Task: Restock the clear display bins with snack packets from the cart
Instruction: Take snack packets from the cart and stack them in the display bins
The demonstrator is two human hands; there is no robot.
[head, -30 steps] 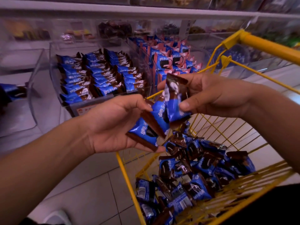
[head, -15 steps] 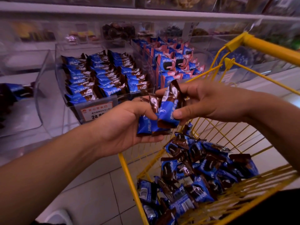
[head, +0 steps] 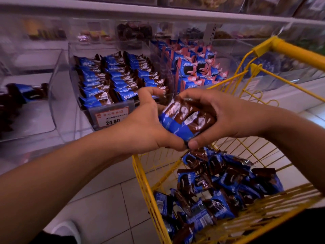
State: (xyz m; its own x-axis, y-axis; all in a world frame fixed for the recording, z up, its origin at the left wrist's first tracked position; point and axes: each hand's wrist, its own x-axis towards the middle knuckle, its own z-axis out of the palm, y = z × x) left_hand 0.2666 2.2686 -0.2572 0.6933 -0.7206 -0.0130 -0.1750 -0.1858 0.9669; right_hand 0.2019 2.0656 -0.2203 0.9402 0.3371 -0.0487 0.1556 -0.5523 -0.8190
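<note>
While both hands meet above the near left corner of the yellow cart (head: 139, 175), the left hand (head: 149, 124) and the right hand (head: 223, 115) each curl round one shared stack of blue-and-brown snack packets (head: 186, 120), thumbs nearly touching at its lower end. More such packets (head: 219, 187) lie loose on the cart's floor. Behind the hands, against the shelf's front edge, a clear display bin (head: 73, 71) holds neat rows of them above a price tag (head: 111, 117).

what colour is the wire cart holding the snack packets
Yellow. The wire cart shows best, and only, in the head view.
</note>
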